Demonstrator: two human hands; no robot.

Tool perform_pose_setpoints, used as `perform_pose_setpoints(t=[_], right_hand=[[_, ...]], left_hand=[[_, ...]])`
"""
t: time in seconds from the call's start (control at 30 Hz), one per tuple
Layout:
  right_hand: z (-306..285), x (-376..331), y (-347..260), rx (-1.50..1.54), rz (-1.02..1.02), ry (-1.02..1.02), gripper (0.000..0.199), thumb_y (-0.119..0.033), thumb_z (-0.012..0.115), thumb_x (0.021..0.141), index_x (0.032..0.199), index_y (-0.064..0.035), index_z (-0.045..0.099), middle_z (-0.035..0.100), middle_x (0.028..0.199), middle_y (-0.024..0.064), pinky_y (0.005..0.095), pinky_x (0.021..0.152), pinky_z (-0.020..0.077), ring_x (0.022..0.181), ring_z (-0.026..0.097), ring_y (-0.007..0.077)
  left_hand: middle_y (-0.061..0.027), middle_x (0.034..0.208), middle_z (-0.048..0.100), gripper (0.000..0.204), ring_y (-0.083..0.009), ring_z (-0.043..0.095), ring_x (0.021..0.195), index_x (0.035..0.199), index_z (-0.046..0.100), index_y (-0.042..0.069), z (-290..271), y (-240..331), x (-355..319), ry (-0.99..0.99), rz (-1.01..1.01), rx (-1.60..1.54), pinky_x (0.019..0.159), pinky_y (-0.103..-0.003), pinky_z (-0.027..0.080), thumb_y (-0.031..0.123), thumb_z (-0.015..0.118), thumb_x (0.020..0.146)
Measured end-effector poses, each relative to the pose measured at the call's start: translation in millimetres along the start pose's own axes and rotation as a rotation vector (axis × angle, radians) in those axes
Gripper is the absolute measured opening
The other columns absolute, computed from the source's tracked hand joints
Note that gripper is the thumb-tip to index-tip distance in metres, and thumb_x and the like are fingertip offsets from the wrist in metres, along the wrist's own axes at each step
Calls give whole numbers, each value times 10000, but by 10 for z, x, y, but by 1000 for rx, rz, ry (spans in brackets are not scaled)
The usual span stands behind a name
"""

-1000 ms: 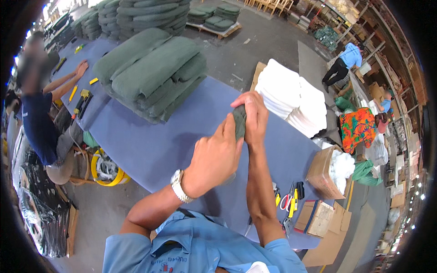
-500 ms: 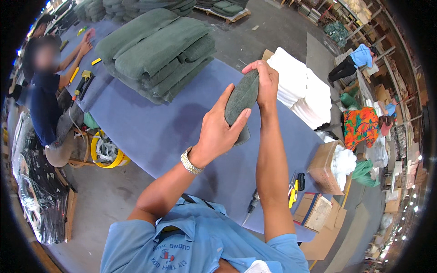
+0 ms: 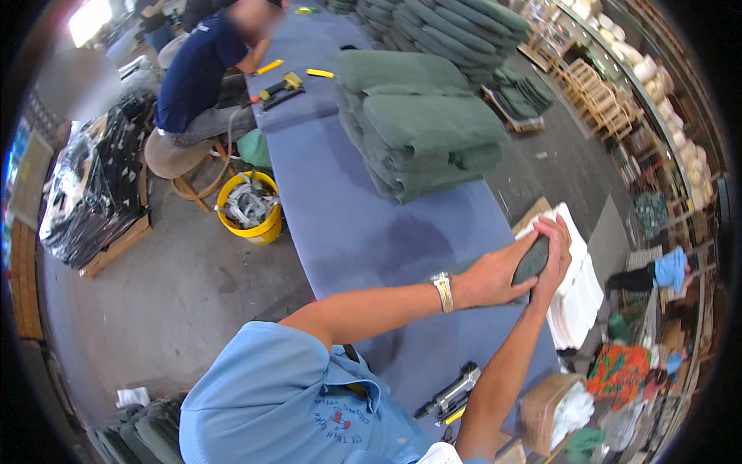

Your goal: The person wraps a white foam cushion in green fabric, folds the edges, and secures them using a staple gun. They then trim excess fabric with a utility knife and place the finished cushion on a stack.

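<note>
Clasping a dark green padded piece [image 3: 531, 263] between them, the two bare hands meet near the far edge of the blue-covered counter [image 3: 332, 247], raised in front of a white folded stack [image 3: 578, 290]. The left hand [image 3: 493, 275] comes across from the left and grasps the near side of the piece, its fingers pointing toward the right one. The right hand [image 3: 556, 254] is wrapped around the other side, fingers bent over the upper end. Much of the piece is hidden by the hands, so its full shape cannot be told. A metal-banded watch [image 3: 443, 292] sits on the left wrist.

On the counter, beyond the arms, rests a thick stack of dark green covers [image 3: 425, 127]. Further along lie a yellow-and-black tool [image 3: 281, 87] and a slim yellow tool [image 3: 319, 73], close to a seated co-worker in a navy shirt [image 3: 199, 73]. Near the person's body, just beside the right forearm, lies a grey metal hand tool [image 3: 453, 391]. A cardboard box [image 3: 536, 410] with white stuffing [image 3: 572, 411] stands to the right of that forearm. Beside the counter's left edge, a yellow bucket [image 3: 268, 230] on the floor holds pale scraps [image 3: 249, 203].
</note>
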State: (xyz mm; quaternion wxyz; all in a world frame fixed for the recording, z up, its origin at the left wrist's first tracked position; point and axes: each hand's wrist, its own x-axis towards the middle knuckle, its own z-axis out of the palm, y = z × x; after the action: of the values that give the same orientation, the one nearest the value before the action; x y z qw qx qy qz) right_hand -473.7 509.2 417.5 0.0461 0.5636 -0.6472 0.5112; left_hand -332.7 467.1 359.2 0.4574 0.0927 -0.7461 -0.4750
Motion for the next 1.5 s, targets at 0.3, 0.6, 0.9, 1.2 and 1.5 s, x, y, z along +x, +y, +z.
perform_pose_setpoints(t=[0.3, 0.6, 0.9, 1.2, 1.5], right_hand=[[77, -165, 107, 164, 4, 197, 463, -220, 400, 1027, 839, 57, 720, 712, 1078, 177, 475, 1143, 329, 1342, 493, 356], [-86, -438, 28, 128, -4, 264, 476, -230, 389, 1024, 794, 51, 696, 702, 1050, 176, 482, 1127, 339, 1333, 496, 358], [-299, -650, -143, 111, 92, 371, 549, -277, 349, 1059, 768, 40, 691, 702, 1052, 181, 472, 1125, 345, 1309, 528, 343], [233, -1272, 460, 611, 655, 414, 682, -508, 351, 1101, 861, 8, 728, 721, 945, 144, 364, 845, 503, 853, 638, 220], [948, -2240, 495, 320, 763, 249, 583, -186, 642, 976, 1527, -85, 478, 525, 1487, 180, 368, 1142, 386, 1362, 508, 274]], left_hand=[[-264, 1469, 540, 805, -403, 593, 1286, 1612, 274, 53, -310, -264, -785, -329, -275, 89, 1056, -453, 505, 337, 671, 971], [-167, 1457, 590, 611, -348, 650, 1213, 1518, 490, 115, -329, -387, -865, -151, -75, 57, 1007, -414, 548, 51, 566, 915], [-146, 1009, 768, 390, -337, 731, 790, 1275, 708, 111, -399, -62, -715, -238, -77, 176, 672, -422, 579, 103, 680, 886], [-242, 956, 727, 293, -409, 712, 848, 1173, 745, 57, -806, 111, -483, -427, -144, 147, 756, -456, 564, 257, 583, 1034], [-212, 767, 663, 401, -195, 589, 684, 1068, 740, -15, -356, -1159, -1223, -362, -645, 174, 673, -391, 499, 354, 584, 1051]])
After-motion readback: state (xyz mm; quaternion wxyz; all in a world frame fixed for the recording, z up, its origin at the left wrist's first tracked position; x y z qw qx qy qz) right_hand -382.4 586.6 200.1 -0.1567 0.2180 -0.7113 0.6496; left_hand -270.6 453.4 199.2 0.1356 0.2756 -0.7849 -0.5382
